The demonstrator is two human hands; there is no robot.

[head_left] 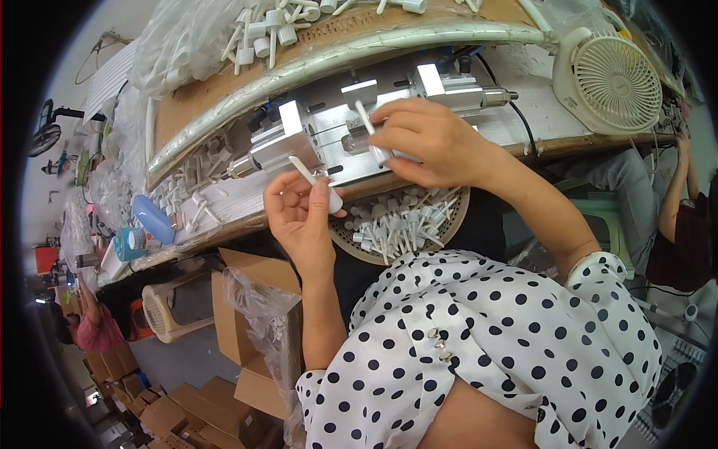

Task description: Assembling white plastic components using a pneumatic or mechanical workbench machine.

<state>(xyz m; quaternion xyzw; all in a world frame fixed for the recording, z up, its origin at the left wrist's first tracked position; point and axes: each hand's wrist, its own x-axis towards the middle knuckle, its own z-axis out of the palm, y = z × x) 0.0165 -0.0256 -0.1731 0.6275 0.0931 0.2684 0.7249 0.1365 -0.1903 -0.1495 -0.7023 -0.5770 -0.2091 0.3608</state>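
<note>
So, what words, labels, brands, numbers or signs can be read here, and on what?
Nothing reads clearly enough to quote.
Desk fan: marks on hub and base, too small to read.
Turquoise tub: any marking too blurred to read.
White stemmed caps in the left hand and right hand: no lettering visible.

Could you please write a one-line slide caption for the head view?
Left hand and right hand each hold a white capped stick near a metal fixture and basket.

On your right, a bare strip of the white counter [540, 112] lies between the thin black cable [526, 129] and round cream fan [615, 82]; ahead, the silver metal fixture [333, 120] blocks you.
</note>
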